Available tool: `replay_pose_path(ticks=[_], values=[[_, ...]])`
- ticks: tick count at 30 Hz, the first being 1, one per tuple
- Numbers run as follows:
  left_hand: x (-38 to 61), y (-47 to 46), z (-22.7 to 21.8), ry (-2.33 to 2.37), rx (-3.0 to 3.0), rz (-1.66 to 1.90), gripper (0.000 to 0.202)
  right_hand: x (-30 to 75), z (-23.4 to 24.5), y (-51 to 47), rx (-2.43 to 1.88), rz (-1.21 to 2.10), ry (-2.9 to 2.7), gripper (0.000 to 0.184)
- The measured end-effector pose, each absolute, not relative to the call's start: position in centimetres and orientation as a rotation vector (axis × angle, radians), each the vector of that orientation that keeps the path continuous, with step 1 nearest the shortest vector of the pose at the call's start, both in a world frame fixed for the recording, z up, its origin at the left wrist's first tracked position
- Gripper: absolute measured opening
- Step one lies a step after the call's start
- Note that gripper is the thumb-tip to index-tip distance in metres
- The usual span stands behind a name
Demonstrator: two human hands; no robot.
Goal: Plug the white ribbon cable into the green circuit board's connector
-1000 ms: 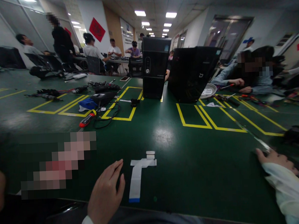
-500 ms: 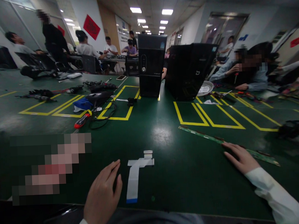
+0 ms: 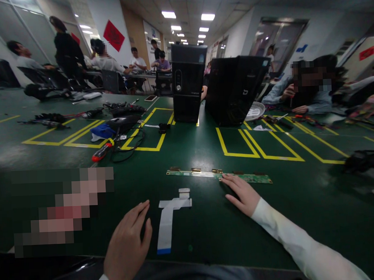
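Observation:
A long narrow green circuit board [image 3: 203, 173] with gold connectors lies across the green table [image 3: 209, 234] in front of me. My right hand [image 3: 241, 194] rests flat on its right part, fingers stretched out on the board. My left hand [image 3: 127, 245] lies open at the table's near edge, fingers apart, holding nothing. Just right of it lies a white flat ribbon cable [image 3: 168, 223] with a blue tip, untouched.
Two black computer towers [image 3: 187, 83] [image 3: 234, 90] stand mid-table among yellow taped boxes. A red-handled screwdriver [image 3: 101, 152], black cables and a blue cloth [image 3: 102, 131] lie at the left. A seated person [image 3: 309, 93] works at the right; others sit at the far left.
My right hand has slid the long circuit board from the far right to the table's middle, above the ribbon cable. My left hand has stayed put.

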State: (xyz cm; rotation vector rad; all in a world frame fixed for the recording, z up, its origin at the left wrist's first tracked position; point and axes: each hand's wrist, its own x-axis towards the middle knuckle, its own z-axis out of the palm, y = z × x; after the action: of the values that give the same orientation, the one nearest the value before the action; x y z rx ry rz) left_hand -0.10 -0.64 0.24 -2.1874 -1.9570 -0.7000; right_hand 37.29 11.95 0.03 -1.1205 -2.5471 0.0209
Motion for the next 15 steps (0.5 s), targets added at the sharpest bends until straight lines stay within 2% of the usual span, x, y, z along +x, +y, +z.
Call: replay_pose_path(ticks=[9, 15], values=[[-0.1, -0.6, 0.1, -1.943, -2.189, -0.777, 0.039, 28.7, 0.6, 11.6, -1.07, 0.074, -2.589, 0.057], [0.0, -0.6, 0.1, -1.965, -2.182, -0.773, 0.039, 27.0, 0.6, 11.4, -1.074, 0.092, -2.602, 0.059]])
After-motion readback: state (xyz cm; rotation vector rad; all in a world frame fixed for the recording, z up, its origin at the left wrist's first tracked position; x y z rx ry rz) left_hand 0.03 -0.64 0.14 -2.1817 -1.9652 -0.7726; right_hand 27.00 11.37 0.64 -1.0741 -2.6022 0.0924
